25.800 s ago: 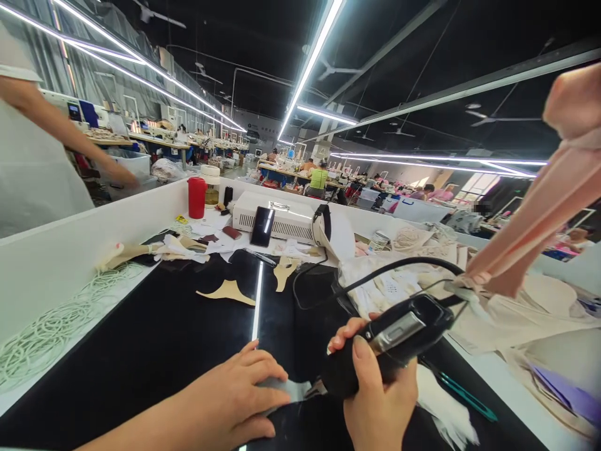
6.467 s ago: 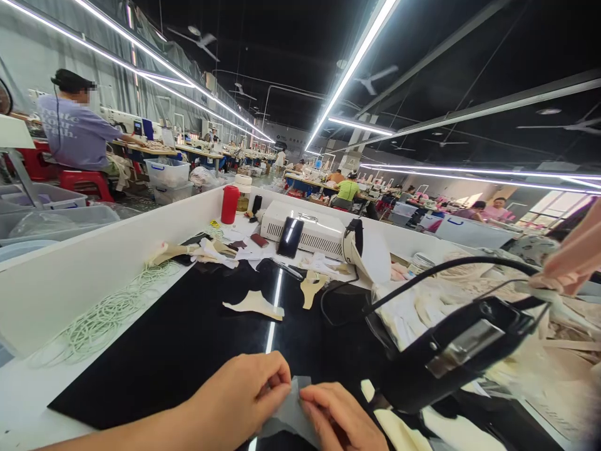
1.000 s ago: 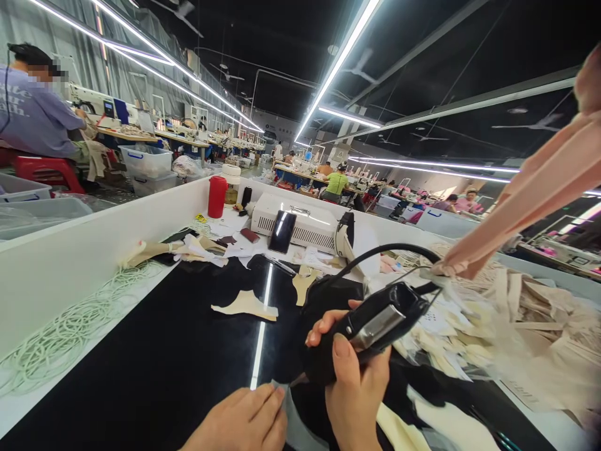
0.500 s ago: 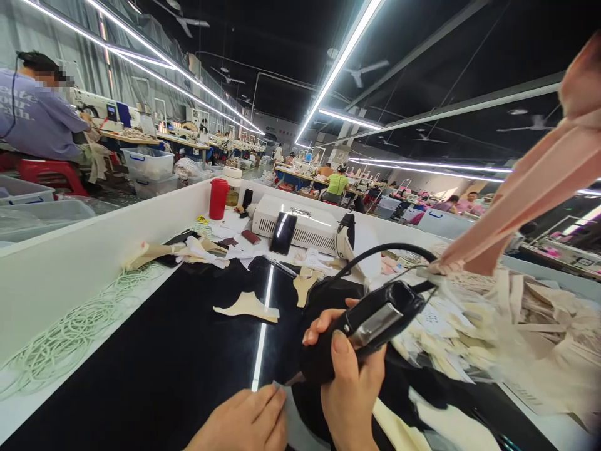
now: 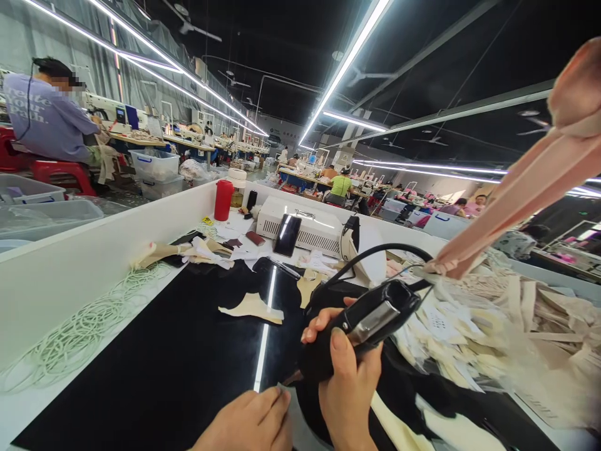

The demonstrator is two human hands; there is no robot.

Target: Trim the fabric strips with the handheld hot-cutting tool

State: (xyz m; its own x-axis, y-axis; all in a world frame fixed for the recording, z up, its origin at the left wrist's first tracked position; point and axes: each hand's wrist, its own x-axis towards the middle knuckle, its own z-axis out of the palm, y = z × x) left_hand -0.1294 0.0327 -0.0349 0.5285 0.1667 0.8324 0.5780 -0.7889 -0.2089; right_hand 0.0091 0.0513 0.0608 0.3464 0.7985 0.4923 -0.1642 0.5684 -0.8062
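My right hand (image 5: 345,388) is wrapped round a black corded hand tool (image 5: 361,326), its tip pointing down at a small grey piece of fabric (image 5: 293,416) on the black work surface (image 5: 164,357). Fingers of my left hand (image 5: 248,423) lie flat and together on that piece's left edge, pinning it down. The tool's black cable (image 5: 375,254) loops away behind it.
A cream cut piece (image 5: 253,307) lies mid-table. White cord (image 5: 79,329) is piled at left, pale fabric pieces (image 5: 474,319) at right. A white box (image 5: 305,228), a phone (image 5: 287,235) and a red cup (image 5: 223,200) stand at the back. Pink fabric strips (image 5: 521,188) hang at right. A person (image 5: 44,119) sits far left.
My view has shifted slightly. The right hand with the tool has moved a little left and down toward the grey piece; the left hand keeps holding it flat.
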